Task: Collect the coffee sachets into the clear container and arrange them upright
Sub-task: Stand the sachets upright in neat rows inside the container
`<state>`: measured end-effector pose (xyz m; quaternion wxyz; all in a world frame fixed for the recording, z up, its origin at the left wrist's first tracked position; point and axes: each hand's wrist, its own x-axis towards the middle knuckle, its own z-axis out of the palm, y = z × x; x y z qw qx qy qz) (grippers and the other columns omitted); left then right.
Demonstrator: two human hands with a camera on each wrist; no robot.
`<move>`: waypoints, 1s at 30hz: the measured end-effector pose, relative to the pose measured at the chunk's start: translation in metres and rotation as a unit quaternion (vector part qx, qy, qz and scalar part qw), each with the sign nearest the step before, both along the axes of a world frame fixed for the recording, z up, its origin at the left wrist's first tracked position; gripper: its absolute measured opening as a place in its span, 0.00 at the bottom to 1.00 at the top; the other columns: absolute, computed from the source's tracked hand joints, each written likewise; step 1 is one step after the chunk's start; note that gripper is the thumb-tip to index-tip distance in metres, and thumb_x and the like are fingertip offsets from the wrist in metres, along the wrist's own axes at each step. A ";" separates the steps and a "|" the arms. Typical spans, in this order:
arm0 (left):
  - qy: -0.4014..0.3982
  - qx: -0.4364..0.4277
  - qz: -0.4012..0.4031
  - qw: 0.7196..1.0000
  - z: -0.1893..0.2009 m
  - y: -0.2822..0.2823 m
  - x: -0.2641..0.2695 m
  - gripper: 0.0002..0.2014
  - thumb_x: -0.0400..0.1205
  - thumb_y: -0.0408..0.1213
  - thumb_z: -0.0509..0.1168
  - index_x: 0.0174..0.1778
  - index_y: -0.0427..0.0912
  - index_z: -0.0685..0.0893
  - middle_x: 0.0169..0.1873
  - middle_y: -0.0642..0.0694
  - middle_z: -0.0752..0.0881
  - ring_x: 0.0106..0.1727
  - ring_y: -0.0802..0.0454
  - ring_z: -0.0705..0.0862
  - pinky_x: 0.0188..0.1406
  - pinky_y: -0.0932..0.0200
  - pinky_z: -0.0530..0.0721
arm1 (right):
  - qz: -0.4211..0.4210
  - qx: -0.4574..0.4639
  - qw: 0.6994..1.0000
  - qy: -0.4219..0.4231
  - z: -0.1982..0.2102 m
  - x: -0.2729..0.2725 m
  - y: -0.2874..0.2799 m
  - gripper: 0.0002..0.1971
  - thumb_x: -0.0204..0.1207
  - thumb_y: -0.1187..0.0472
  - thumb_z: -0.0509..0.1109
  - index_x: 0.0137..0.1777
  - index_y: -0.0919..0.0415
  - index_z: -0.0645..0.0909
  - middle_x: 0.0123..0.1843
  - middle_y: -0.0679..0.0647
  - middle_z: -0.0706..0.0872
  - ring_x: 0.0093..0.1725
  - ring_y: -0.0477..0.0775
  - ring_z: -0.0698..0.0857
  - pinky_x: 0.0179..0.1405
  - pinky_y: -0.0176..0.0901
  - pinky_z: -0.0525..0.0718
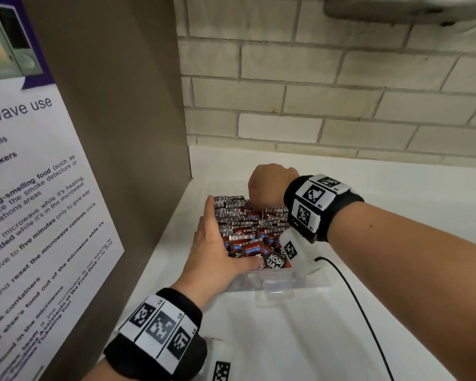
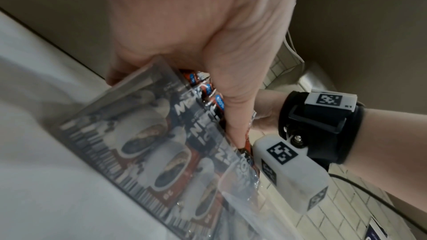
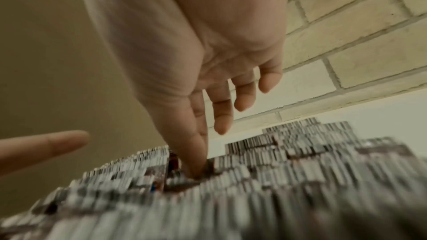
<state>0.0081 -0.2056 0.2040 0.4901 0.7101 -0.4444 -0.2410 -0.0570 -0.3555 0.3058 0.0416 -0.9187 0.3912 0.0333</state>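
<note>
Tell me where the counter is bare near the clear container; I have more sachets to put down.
Bare counter lies right of the clear container, up to the brick wall, and in front, though a black cable crosses there. Left is tight against the brown panel. Inside, sachets are packed around both hands.

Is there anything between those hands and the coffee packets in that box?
Nothing visible. The right hand already has a finger pushed down among the upright coffee packets. The left hand lies along the left side of the clear box, thumb on a front packet. The box has no lid on.
</note>
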 end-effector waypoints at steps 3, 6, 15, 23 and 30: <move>-0.001 0.004 0.000 1.000 0.000 0.001 0.000 0.68 0.46 0.63 0.76 0.75 0.77 0.36 0.76 0.57 0.65 0.75 0.53 0.71 0.75 0.45 0.72 | 0.006 0.015 0.999 -0.032 -0.001 -0.007 0.000 0.10 0.67 0.57 0.76 0.46 0.61 0.87 0.47 0.53 0.88 0.47 0.56 0.86 0.45 0.45 0.78; -0.003 0.006 0.001 1.000 0.000 0.001 0.000 0.68 0.46 0.63 0.76 0.76 0.76 0.36 0.75 0.57 0.65 0.75 0.53 0.71 0.75 0.45 0.72 | 0.014 0.050 0.998 -0.039 -0.003 -0.011 0.001 0.08 0.64 0.59 0.78 0.42 0.61 0.88 0.42 0.53 0.89 0.44 0.55 0.86 0.38 0.41 0.77; -0.020 0.016 0.002 1.000 0.000 0.000 0.001 0.69 0.50 0.59 0.78 0.79 0.70 0.35 0.74 0.55 0.64 0.75 0.51 0.69 0.76 0.44 0.71 | 0.057 0.034 0.998 0.024 -0.005 -0.006 0.007 0.07 0.70 0.58 0.76 0.47 0.54 0.89 0.50 0.49 0.89 0.52 0.55 0.84 0.52 0.48 0.75; -0.078 0.050 0.022 0.995 0.004 -0.006 0.001 0.68 0.50 0.62 0.77 0.78 0.70 0.36 0.74 0.47 0.67 0.76 0.45 0.66 0.75 0.37 0.69 | 0.019 0.054 0.995 -0.078 0.012 -0.027 0.009 0.11 0.69 0.58 0.76 0.50 0.56 0.83 0.41 0.45 0.81 0.46 0.52 0.81 0.47 0.43 0.73; -0.066 0.036 0.019 0.997 0.004 -0.006 0.001 0.69 0.59 0.46 0.86 0.84 0.60 0.38 0.77 0.46 0.64 0.78 0.46 0.65 0.78 0.41 0.67 | 0.054 0.102 0.973 -0.198 0.000 -0.087 0.060 0.11 0.64 0.70 0.76 0.44 0.57 0.88 0.33 0.43 0.84 0.34 0.44 0.81 0.36 0.34 0.79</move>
